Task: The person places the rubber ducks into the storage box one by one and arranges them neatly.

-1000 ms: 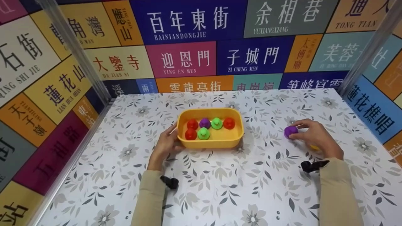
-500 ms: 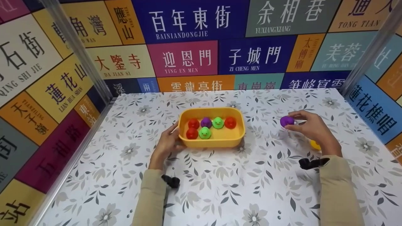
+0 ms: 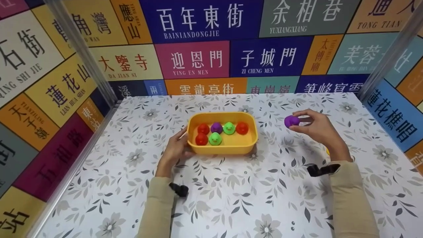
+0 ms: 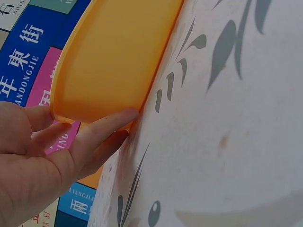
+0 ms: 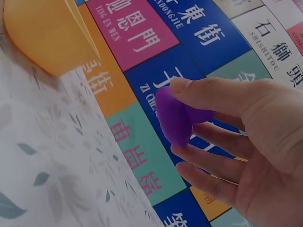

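Observation:
In the head view, a purple toy duck [image 3: 291,122] is pinched between the thumb and fingers of my right hand [image 3: 319,127], raised above the table to the right of a yellow bin [image 3: 228,150]. The right wrist view shows the purple duck [image 5: 173,116] against the thumb and fingertips. My left hand [image 3: 173,148] touches the bin's left end. In the left wrist view, its nearly straight fingers [image 4: 102,127] lie along the bin's wall [image 4: 118,61]. Inside the bin sit red ducks, a purple duck [image 3: 216,128] and two green ducks [image 3: 215,138].
A small yellow object [image 3: 327,150] lies on the table behind my right wrist, mostly hidden. The floral-patterned table [image 3: 224,198] is bounded by walls of colourful street-name panels [image 3: 191,59] at the back and sides. Black wrist cameras [image 3: 180,189] sit on both sleeves.
My right hand has lifted the purple duck from the table and carried it leftward and away from me, partly uncovering and then again hiding the small yellow object. The left hand stays at the bin.

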The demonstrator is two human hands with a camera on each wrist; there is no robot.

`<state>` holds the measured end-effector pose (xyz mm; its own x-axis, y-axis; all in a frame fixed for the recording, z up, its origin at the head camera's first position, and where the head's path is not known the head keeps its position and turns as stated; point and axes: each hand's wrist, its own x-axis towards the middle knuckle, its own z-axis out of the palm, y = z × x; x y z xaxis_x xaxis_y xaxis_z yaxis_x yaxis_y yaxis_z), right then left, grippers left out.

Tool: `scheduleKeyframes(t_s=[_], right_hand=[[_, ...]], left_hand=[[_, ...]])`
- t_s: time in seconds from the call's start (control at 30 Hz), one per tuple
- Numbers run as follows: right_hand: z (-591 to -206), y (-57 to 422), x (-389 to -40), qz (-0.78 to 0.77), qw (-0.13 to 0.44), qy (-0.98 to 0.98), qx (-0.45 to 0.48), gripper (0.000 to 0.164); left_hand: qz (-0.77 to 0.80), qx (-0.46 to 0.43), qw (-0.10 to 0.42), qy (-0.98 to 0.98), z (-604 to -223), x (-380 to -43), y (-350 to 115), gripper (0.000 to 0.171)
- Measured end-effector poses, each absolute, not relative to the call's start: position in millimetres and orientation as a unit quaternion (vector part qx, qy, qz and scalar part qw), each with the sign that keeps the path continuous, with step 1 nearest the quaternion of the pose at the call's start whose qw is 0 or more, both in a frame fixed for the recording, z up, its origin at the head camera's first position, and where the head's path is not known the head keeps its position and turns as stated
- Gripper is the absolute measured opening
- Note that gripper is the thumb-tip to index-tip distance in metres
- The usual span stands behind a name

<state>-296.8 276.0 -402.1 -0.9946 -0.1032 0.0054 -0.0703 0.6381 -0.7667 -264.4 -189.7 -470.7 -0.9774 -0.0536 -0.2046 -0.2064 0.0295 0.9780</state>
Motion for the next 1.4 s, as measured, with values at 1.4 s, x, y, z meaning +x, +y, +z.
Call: scheduleKeyframes(t_s=[1.4], right_hand=[[-359, 152, -326, -0.36, 0.061, 0.911, -0.192, 0.047]], left_hand=[[0.676, -0.099, 0.067, 0.727, -469, -264, -190, 0.046]])
